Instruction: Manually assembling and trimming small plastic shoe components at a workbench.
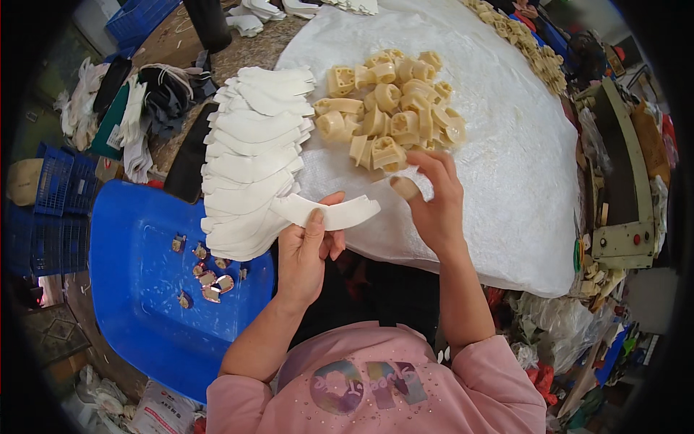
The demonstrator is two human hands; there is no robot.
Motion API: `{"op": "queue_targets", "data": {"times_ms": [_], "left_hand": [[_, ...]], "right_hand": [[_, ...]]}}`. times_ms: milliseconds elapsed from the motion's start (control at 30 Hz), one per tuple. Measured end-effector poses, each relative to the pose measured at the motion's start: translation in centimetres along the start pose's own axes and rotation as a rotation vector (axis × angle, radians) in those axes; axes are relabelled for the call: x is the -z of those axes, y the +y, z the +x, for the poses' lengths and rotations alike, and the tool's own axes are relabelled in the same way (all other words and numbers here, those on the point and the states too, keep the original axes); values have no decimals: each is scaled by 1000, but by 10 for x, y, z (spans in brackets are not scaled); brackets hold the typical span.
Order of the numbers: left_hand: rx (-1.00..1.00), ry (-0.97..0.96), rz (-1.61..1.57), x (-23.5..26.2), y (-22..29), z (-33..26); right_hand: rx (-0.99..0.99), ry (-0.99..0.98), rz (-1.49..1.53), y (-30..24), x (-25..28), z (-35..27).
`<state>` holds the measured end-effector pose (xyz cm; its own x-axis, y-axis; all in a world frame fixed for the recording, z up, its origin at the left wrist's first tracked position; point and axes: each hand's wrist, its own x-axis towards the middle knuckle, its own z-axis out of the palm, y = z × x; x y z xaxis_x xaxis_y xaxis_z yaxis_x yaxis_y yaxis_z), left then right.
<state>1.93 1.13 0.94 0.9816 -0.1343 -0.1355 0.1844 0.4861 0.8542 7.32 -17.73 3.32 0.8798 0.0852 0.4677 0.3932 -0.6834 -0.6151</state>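
1. Left hand [307, 249] pinches a curved white strip [329, 212], thumb on top, just below the heap of cream moulded parts [387, 108].
2. Right hand [430, 199], fingers loosely spread, touches the heap's near edge; fingertips partly hidden.
3. White strip stack [253, 155] lies left of the heap, its lower end hidden.

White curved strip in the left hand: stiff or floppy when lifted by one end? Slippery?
The white curved strip juts sideways from the left hand without drooping, so it is probably fairly stiff. It looks thin and flat, so likely light. Its matte surface suggests little slip. The fanned stack of white pieces holds its overlap, hinting they grip each other.
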Motion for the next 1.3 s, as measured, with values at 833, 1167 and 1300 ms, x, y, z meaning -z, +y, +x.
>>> {"op": "queue_targets", "data": {"times_ms": [833,1167,1300], "left_hand": [[57,-20,-123,-18,-16,20],[73,20,-205,-24,-10,8],[74,-11,-164,-18,-11,3]], "right_hand": [[-26,-30,-185,43,18,-50],[-122,-136,-109,21,11,-50],[-89,-9,-34,33,21,-58]]}}
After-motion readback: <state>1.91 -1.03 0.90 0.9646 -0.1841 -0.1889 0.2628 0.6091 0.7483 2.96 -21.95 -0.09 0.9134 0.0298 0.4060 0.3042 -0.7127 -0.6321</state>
